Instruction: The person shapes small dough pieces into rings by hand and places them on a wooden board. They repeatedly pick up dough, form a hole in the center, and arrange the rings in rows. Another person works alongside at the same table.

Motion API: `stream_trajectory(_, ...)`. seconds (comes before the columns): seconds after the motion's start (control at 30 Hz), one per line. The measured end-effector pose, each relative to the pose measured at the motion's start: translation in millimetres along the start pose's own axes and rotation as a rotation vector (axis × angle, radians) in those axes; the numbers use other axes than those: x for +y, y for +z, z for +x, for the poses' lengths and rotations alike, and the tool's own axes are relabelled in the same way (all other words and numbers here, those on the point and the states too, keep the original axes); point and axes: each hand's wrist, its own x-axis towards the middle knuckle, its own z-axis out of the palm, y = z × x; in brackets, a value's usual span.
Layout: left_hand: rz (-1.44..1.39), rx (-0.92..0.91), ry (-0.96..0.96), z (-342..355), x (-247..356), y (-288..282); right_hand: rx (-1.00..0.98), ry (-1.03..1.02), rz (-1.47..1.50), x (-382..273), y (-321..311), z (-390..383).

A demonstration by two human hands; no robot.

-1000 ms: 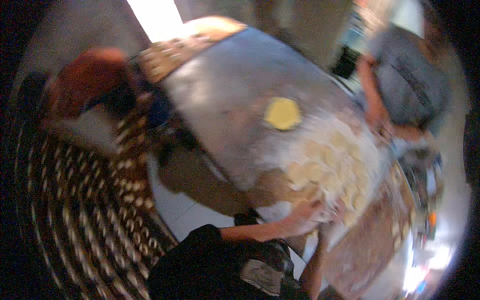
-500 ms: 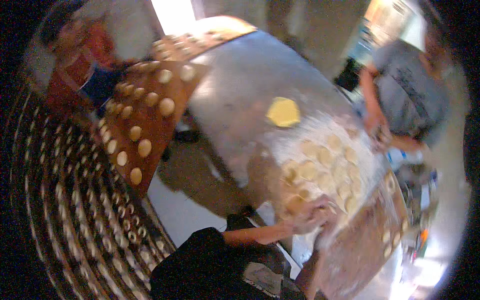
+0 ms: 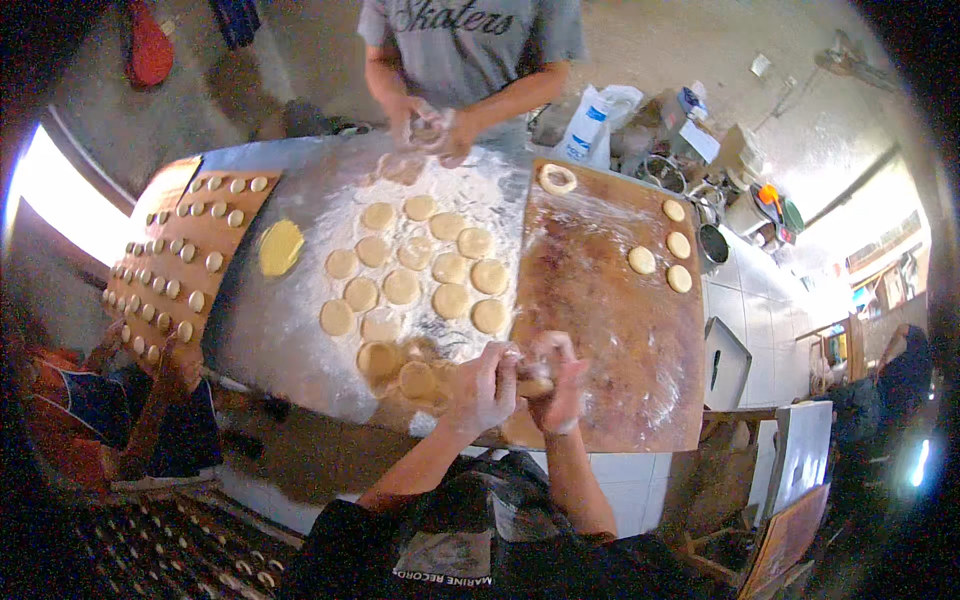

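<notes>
My left hand [image 3: 486, 386] and my right hand [image 3: 558, 388] meet above the near left corner of a brown wooden board. Between them is a piece of dough [image 3: 536, 386], mostly hidden by my fingers, so its shape is unclear. Both hands are closed on it, the right one slightly blurred. Just left of my hands, several flat dough rounds [image 3: 401, 284] lie on the floured metal table [image 3: 270, 345]. Two of them, near my left wrist, rest on a bare brownish patch. On the wooden board [image 3: 610, 330] sit a dough ring [image 3: 557, 179] and several small rounds [image 3: 641, 260].
Across the table, a person in a grey shirt [image 3: 480, 50] works dough with both hands. At left another person's hands [image 3: 180, 362] hold a board of small rounds [image 3: 215, 240]. A yellow dough piece [image 3: 281, 248] lies between. Pots [image 3: 712, 245] and a bag [image 3: 590, 125] stand beyond the board.
My view has swung right and steadied. My hands are now together on dough over the wooden board's edge. The left person's tilted board now lies at the table's left end.
</notes>
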Motion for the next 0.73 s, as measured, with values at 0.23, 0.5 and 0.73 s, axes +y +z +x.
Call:
stream_trajectory(0.23, 0.009, -0.052, -0.029, -2.0, 24.4, 46.6, -0.093, -0.025, 0.476, -16.1, -53.2, -8.7)
stream_trajectory(0.5, 0.021, -0.127, 0.118, -12.4, 40.9, 72.6, 0.025, -0.103, 0.437, -29.2, -83.9, -27.9)
stream_trajectory(0.73, 0.156, -0.123, 0.097, -30.8, 32.0, 92.9, 0.231, 0.227, 0.040, -28.4, -107.0, -45.0)
